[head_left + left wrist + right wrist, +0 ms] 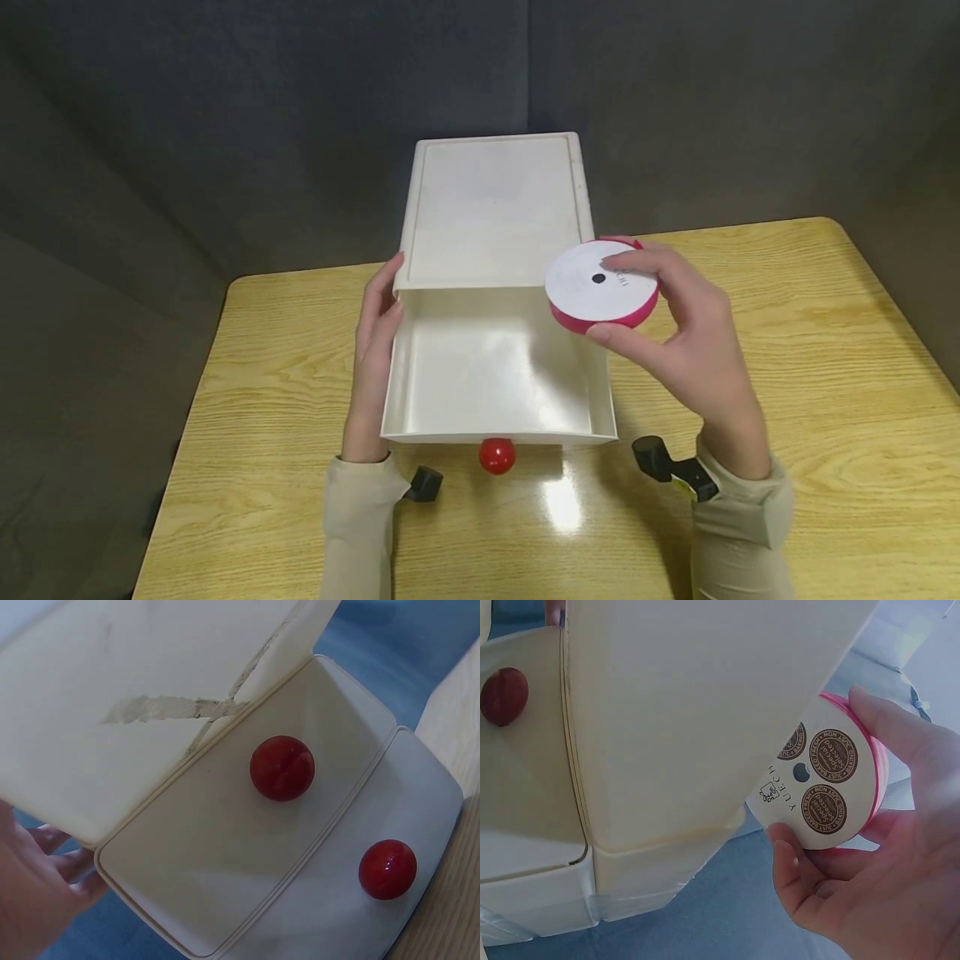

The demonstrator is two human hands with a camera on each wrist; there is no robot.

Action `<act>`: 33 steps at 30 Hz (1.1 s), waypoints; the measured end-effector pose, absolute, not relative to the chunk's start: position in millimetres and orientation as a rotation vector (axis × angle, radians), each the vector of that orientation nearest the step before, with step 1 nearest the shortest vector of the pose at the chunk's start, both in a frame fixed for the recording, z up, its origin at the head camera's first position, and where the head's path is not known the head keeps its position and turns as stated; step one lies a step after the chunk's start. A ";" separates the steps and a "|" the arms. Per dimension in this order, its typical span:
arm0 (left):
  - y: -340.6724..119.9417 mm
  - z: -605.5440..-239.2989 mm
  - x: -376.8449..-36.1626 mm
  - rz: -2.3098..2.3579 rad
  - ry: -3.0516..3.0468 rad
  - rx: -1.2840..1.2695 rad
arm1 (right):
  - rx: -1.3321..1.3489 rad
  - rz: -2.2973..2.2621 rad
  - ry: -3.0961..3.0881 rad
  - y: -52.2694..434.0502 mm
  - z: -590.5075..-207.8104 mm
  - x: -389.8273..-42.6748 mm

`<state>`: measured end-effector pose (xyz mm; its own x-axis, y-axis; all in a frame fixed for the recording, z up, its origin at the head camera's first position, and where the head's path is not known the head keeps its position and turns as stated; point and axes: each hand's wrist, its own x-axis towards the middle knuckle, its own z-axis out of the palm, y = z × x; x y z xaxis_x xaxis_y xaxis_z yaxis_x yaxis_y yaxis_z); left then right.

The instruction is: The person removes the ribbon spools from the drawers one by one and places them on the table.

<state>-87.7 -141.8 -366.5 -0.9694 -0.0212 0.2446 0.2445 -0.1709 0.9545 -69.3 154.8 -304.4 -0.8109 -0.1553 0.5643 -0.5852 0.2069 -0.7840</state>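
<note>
A white drawer unit [495,208] stands on the table with its top drawer [450,437] pulled out, the bare floor of the drawer showing. My left hand [375,350] rests against the unit's left side, beside the drawer opening; its fingers [71,862] reach behind the edge in the left wrist view. Between thumb and fingers, my right hand [701,333] grips a spool of pink ribbon [573,287] with white faces, above the drawer's right side. Round brown stickers mark the spool's underside [829,776] in the right wrist view. The drawer partly covers it there.
A red round knob [497,457] sticks out at the drawer's front. Below the pulled-out drawer are two more drawer fronts with an upper red knob [282,768] and a lower red knob [387,869]. Dark curtain [300,125] hangs behind the wooden table [262,400].
</note>
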 end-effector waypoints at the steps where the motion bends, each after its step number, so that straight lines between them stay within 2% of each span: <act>1: -142.1 -366.6 -87.9 -2.271 -1.889 -0.276 | 0.687 1.641 -2.120 155.4 -304.6 -69.7; 7: -143.0 -367.4 -87.4 -2.311 -1.852 -0.320 | 0.673 1.680 -2.095 158.4 -304.7 -70.8; 26: -140.5 -363.0 -85.5 -2.195 -1.942 -0.180 | 0.626 1.702 -2.087 162.9 -304.6 -71.7; 33: -146.7 -364.4 -82.9 -2.308 -1.934 -0.214 | 0.615 1.703 -2.086 163.4 -303.8 -70.6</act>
<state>-82.9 -146.7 -364.4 -0.9825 -0.0030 0.1865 0.1841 -0.1749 0.9672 -70.6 163.4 -303.8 -0.8335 -0.0964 0.5441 -0.5524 0.1710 -0.8159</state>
